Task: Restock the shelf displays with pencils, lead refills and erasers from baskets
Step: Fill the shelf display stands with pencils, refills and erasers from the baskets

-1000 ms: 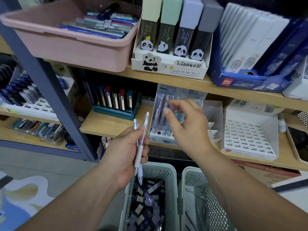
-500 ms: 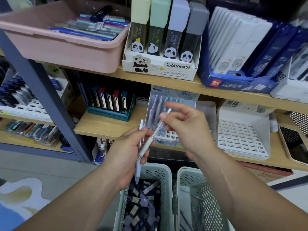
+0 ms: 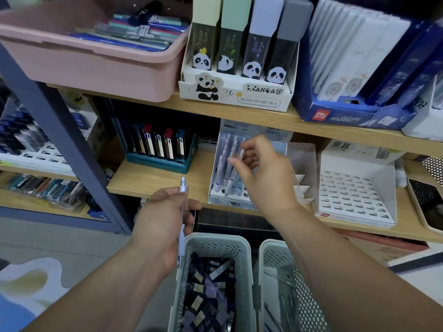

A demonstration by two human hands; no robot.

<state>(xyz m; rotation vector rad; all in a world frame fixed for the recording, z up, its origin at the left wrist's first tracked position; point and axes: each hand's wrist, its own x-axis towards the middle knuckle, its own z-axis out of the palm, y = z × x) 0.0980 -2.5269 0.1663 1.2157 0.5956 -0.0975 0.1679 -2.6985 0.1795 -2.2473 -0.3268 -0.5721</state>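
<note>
On the middle wooden shelf (image 3: 155, 180), the pencil display (image 3: 223, 164) stands tilted back, its left rows filled with purple and blue mechanical pencils. The right hand hides its right side, so how full that is cannot be told. Left of the display sits a teal rack of lead refills (image 3: 158, 152), and right of it an empty white slotted tray (image 3: 354, 195). Above it, on the next board up, is a panda refill box (image 3: 236, 94).

Below and in front of the display are two perforated baskets. The left basket (image 3: 213, 243) is heaped with small dark packets. The right basket (image 3: 275, 249) holds what look like loose clear pencils.

The right hand (image 3: 266, 178) is close against the display's face, thumb and forefingers pinching one pencil (image 3: 241, 153) near its upper end. The barrel slants down toward the slots, but whether its tip has entered a hole is not visible. The left hand (image 3: 163, 226), below and left of the display, is curled round a spare pencil (image 3: 183, 188), cap up, point hanging by the left basket's rim.

These pencils are probably light, stiff and smooth, apt to slip from a slack grip, with the thin tip the fragile part. A pinch on the upper barrel seems best, as it leaves the tip free to steer into a slot. The pencils standing next to it look easy to knock.
</note>
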